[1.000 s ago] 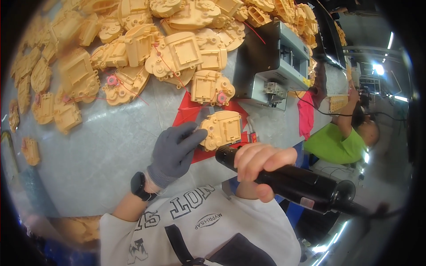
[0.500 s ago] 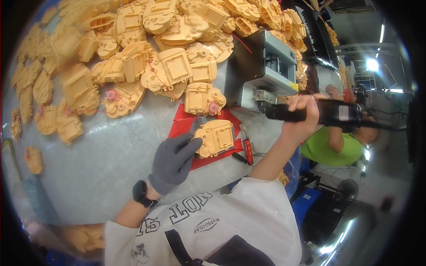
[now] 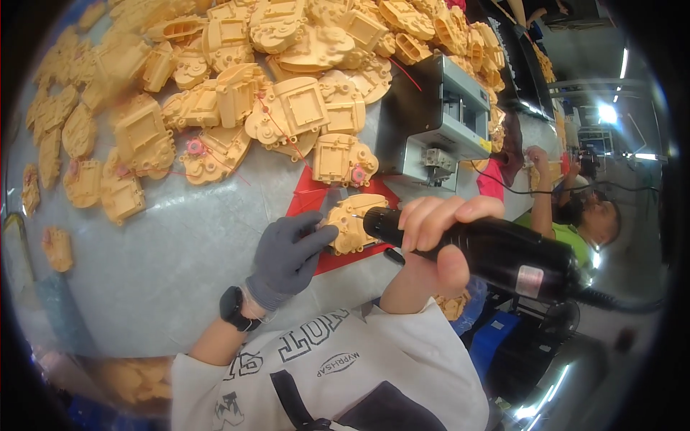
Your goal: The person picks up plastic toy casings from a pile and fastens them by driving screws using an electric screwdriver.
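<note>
My left hand (image 3: 286,255), in a grey glove, grips the left edge of a yellow plastic housing (image 3: 346,233) that lies over a red mat (image 3: 327,264). Wrapped round a black electric screwdriver (image 3: 496,251) is my bare right hand (image 3: 445,233). The tool lies almost level, and its bit points left at the housing's upper face; I cannot tell whether it touches. Part of the housing's right side is hidden behind the screwdriver's nose. Just beyond it sits another yellow housing (image 3: 343,159) with a pink round part.
A black and grey boxy machine (image 3: 435,118) stands right of the housings. Many yellow housings (image 3: 280,108) are heaped across the far and left side of the grey table (image 3: 194,258). A person in a green top (image 3: 575,233) works at the right. The tool's cable trails right.
My right hand has brought the screwdriver from beside the machine leftward and nearer, to the held housing. The left hand stays on the housing. The whole view has shifted slightly.
</note>
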The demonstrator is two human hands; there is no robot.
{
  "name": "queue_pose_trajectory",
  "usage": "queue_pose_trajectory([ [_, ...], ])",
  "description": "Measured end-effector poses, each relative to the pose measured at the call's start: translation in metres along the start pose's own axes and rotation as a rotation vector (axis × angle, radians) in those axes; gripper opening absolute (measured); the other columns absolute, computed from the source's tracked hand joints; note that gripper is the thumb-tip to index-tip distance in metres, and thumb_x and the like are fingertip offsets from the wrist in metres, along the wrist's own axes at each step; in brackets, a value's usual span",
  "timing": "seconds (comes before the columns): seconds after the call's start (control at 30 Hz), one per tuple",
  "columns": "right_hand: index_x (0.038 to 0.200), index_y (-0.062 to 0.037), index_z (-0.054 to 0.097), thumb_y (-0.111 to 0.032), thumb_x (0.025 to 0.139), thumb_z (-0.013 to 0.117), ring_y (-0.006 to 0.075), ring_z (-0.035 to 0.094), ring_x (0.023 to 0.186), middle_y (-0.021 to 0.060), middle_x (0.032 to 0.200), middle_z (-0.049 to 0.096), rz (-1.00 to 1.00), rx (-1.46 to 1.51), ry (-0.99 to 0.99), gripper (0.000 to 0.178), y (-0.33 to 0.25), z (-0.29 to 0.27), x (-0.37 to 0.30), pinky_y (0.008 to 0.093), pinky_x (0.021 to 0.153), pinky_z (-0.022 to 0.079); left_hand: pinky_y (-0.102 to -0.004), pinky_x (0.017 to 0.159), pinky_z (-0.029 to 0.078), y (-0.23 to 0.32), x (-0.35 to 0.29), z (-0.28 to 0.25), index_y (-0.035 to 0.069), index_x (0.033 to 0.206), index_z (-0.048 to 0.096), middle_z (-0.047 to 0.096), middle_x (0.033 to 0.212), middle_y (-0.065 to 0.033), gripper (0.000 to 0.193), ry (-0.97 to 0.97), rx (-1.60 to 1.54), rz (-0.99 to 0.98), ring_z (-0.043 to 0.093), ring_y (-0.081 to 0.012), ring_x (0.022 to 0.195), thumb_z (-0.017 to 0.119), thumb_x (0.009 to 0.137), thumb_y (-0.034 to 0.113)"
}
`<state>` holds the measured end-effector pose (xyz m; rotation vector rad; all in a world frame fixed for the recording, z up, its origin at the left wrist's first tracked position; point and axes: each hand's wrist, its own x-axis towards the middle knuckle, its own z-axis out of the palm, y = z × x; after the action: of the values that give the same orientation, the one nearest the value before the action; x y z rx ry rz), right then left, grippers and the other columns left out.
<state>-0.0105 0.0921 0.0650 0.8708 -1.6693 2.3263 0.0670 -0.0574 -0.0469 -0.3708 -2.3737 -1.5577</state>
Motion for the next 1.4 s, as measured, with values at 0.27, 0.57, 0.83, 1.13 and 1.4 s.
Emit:
queue_pose_trajectory([
  [0.27,0.104,-0.0041,0.039,-0.012,0.078,0.060,0.0187,0.052,0.054,0.0084,0.067,0.051,0.050,-0.009,-0.055,0.035,0.015,-0.001,0.004,0.0324,0.055,0.041,-0.0357,0.069,0.044,-0.002,-0.003,0.000,0.011,0.105,0.060,0.057,0.103,-0.0114,0.044,-0.009,0.009,-0.004,0.055,-0.0265,0.079,0.056,0.064,-0.005],
  [0.57,0.100,-0.0049,0.038,-0.009,0.075,0.060,0.0181,0.049,0.051,0.0086,0.066,0.050,0.088,-0.027,-0.032,0.033,0.022,0.002,0.006,0.0327,0.053,0.042,-0.0382,0.068,0.044,-0.005,-0.005,0.001,0.012,0.109,0.057,0.054,0.105,-0.0130,0.041,-0.022,0.010,-0.007,0.054,-0.0298,0.080,0.056,0.069,0.003],
  [0.83,0.094,-0.0049,0.035,-0.001,0.069,0.061,0.0144,0.047,0.046,0.0064,0.060,0.048,0.130,-0.001,0.059,0.036,0.033,0.007,0.013,0.0267,0.047,0.044,-0.0392,0.067,0.044,-0.007,-0.005,0.001,0.012,0.109,0.057,0.054,0.104,-0.0126,0.041,-0.035,-0.016,-0.024,0.054,-0.0303,0.080,0.056,0.070,0.003],
  [1.13,0.094,-0.0050,0.034,0.000,0.070,0.063,0.0153,0.048,0.046,0.0067,0.060,0.048,0.086,-0.028,0.060,0.037,0.034,0.005,0.008,0.0284,0.047,0.045,-0.0362,0.073,0.045,-0.002,0.000,-0.001,0.008,0.110,0.057,0.057,0.104,-0.0114,0.039,-0.066,-0.034,-0.049,0.056,-0.0282,0.083,0.058,0.072,-0.001],
  [1.4,0.100,-0.0071,0.039,-0.007,0.077,0.060,0.0184,0.055,0.052,0.0066,0.067,0.054,-0.106,0.451,-0.064,0.032,-0.031,-0.009,-0.026,0.0333,0.055,0.045,-0.0392,0.073,0.045,0.022,0.027,0.012,0.005,0.117,0.052,0.061,0.089,-0.0165,0.041,-0.122,-0.002,-0.170,0.057,-0.0311,0.081,0.058,0.077,0.013],
])
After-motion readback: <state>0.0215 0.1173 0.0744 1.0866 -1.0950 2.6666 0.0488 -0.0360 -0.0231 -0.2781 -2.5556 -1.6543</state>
